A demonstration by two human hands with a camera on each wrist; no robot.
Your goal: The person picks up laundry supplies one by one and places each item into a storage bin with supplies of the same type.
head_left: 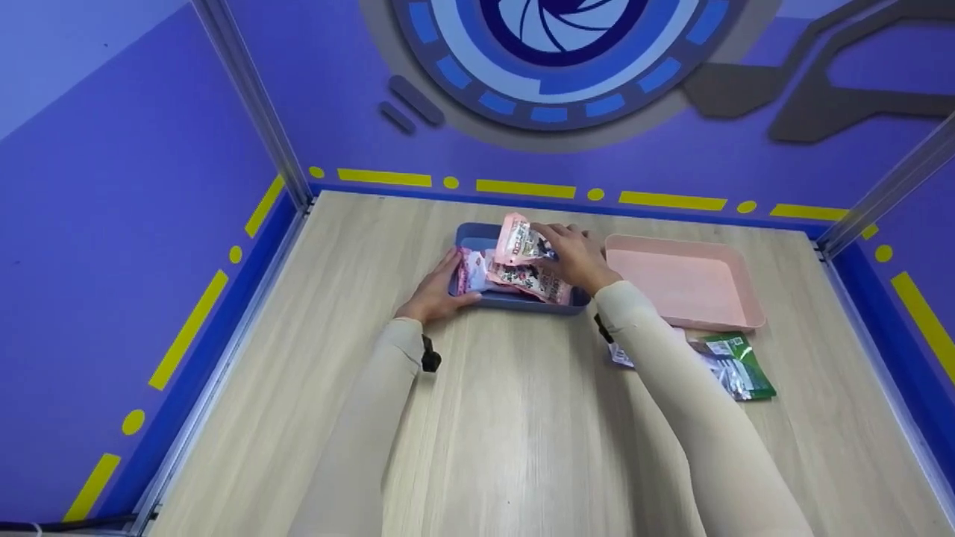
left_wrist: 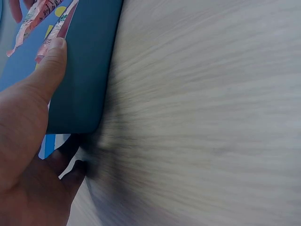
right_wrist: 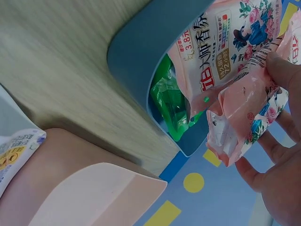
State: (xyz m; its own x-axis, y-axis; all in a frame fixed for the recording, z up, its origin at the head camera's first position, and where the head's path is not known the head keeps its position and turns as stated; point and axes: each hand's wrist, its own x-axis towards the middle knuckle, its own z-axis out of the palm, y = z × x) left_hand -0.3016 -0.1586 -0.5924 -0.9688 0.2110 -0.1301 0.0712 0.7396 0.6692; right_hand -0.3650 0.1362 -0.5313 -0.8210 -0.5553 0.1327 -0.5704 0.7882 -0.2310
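A blue tray stands at the back middle of the table. My left hand holds its near left corner, fingers along the left side and the thumb at the front rim. My right hand pinches a pink floral detergent packet above the tray, thumb on one face and fingers on the other. Beneath it in the tray lie another pink floral packet and a pink-and-white packet. Part of a green packet shows inside the tray in the right wrist view.
A pink tray stands right of the blue one. In front of it lie a green-and-silver packet and a white packet, partly hidden by my right forearm. Printed blue panels wall the table's back and sides.
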